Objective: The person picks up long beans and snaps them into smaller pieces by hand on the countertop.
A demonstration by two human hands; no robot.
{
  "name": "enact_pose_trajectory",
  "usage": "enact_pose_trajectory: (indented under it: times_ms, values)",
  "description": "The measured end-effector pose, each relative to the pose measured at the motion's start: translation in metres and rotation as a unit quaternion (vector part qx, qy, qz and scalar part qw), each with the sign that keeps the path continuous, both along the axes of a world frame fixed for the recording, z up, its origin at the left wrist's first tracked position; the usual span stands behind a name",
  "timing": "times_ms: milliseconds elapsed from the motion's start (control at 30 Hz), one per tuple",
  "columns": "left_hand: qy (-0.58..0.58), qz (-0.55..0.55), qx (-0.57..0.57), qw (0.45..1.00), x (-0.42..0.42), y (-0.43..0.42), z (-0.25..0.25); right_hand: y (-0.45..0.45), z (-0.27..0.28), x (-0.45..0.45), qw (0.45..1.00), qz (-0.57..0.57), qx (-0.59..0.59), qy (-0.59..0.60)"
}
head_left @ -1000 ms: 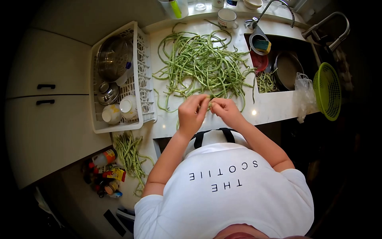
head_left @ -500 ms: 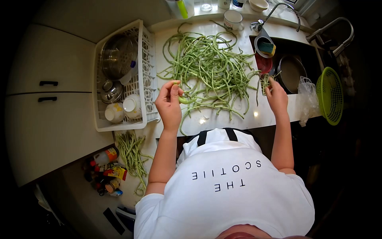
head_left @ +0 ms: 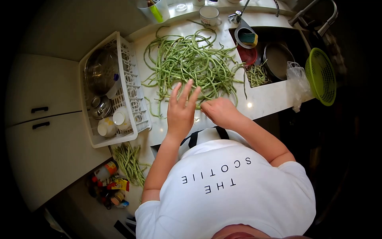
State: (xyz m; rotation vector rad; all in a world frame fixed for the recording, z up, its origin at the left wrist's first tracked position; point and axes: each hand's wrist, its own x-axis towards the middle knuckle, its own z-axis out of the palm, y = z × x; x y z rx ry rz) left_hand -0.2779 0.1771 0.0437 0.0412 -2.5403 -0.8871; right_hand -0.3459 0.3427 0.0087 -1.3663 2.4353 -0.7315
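Note:
A loose heap of long green beans [head_left: 195, 59] covers the middle of the white counter. My left hand [head_left: 181, 113] is over the near edge of the heap, its fingers spread and holding nothing. Just to the right, my right hand [head_left: 221, 111] is closed, its fingertips pinched on a long bean at the heap's front; most of that bean is hidden. A smaller bundle of beans [head_left: 130, 161] lies to the left of my body. Short bean pieces [head_left: 257, 75] lie in the near left corner of the sink.
A white dish rack [head_left: 133, 85] with pots and bowls stands left. At right, the sink [head_left: 300, 46] holds a dark pan [head_left: 278, 59]; a plastic bag [head_left: 296, 81] and green colander [head_left: 321, 77] sit beside it. A mug [head_left: 209, 16] is behind the heap.
My right hand has come left from the sink corner to the heap's front edge. My left hand has opened from its pinch on a bean. The whole view has shifted.

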Motion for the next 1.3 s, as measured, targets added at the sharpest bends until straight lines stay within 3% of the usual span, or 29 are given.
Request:
enact_pose_trajectory:
  times_ms: [67,133,200,367,433,467,567,633,667,733,767,800,900,933,1033,1100,1133,1167,1200,1267,1300]
  values:
    - [-0.068,-0.157,-0.203,0.964,0.007,-0.005,-0.002,0.002,-0.015,0.000,0.999,0.033,-0.024,0.028]
    - [-0.078,-0.163,-0.216,0.960,0.013,-0.003,-0.015,0.001,-0.024,0.005,0.998,0.050,0.009,0.044]
    - [-0.168,-0.187,-0.264,0.931,0.016,-0.007,-0.024,0.000,-0.029,0.010,0.995,0.068,0.038,0.060]
    - [-0.143,-0.220,-0.262,0.929,0.022,-0.008,-0.048,-0.004,-0.052,0.026,0.994,0.082,0.032,0.072]
    - [-0.263,-0.229,-0.253,0.902,0.019,-0.007,-0.047,-0.001,-0.051,0.021,0.995,0.081,0.027,0.056]
    - [-0.263,-0.231,-0.254,0.902,0.018,-0.008,-0.046,0.001,-0.050,0.019,0.996,0.082,0.020,0.041]
    - [-0.241,-0.218,-0.180,0.928,0.018,-0.011,-0.044,0.004,-0.046,0.016,0.999,0.031,-0.030,-0.014]
    - [-0.239,-0.119,0.000,0.964,0.019,-0.009,-0.044,0.002,-0.041,0.013,0.996,-0.017,-0.076,-0.050]
    - [-0.240,-0.119,0.000,0.963,0.019,-0.008,-0.046,0.000,-0.038,0.012,0.987,-0.065,-0.120,-0.087]
    - [-0.249,-0.026,0.327,0.911,0.019,-0.002,-0.051,-0.004,-0.024,0.009,0.984,-0.089,-0.134,-0.072]
    - [-0.195,-0.019,0.415,0.889,0.017,0.002,-0.058,-0.007,-0.020,0.008,0.981,-0.114,-0.147,-0.055]
    - [-0.194,-0.015,0.413,0.890,0.015,0.000,-0.058,-0.008,-0.021,0.007,0.981,-0.111,-0.150,-0.056]
    - [-0.099,0.094,0.643,0.753,0.004,-0.017,-0.060,-0.001,-0.022,0.004,0.984,-0.114,-0.136,-0.035]
    - [-0.097,0.097,0.643,0.754,0.003,-0.025,-0.060,0.004,-0.023,0.001,0.980,-0.131,-0.146,-0.030]
    - [0.005,0.161,0.737,0.657,0.003,-0.044,-0.052,0.032,-0.028,-0.021,0.960,-0.203,-0.185,0.048]
    - [0.021,0.155,0.752,0.641,0.015,-0.060,-0.051,0.062,-0.028,-0.048,0.946,-0.300,-0.117,0.025]
    - [0.036,0.147,0.764,0.627,0.018,-0.063,-0.051,0.070,-0.025,-0.061,0.915,-0.315,-0.084,0.236]
    - [0.038,0.148,0.765,0.626,0.019,-0.061,-0.054,0.074,-0.022,-0.064,0.878,-0.373,-0.003,0.300]
    - [0.017,0.140,0.754,0.641,0.020,-0.060,-0.059,0.078,-0.032,-0.071,0.878,-0.373,-0.003,0.300]
    - [-0.023,0.120,0.731,0.671,0.019,-0.055,-0.068,0.083,-0.070,-0.094,0.937,-0.311,-0.090,0.134]
    - [-0.078,0.128,0.687,0.711,0.012,-0.041,-0.062,0.075,-0.081,-0.100,0.955,-0.284,-0.070,0.044]
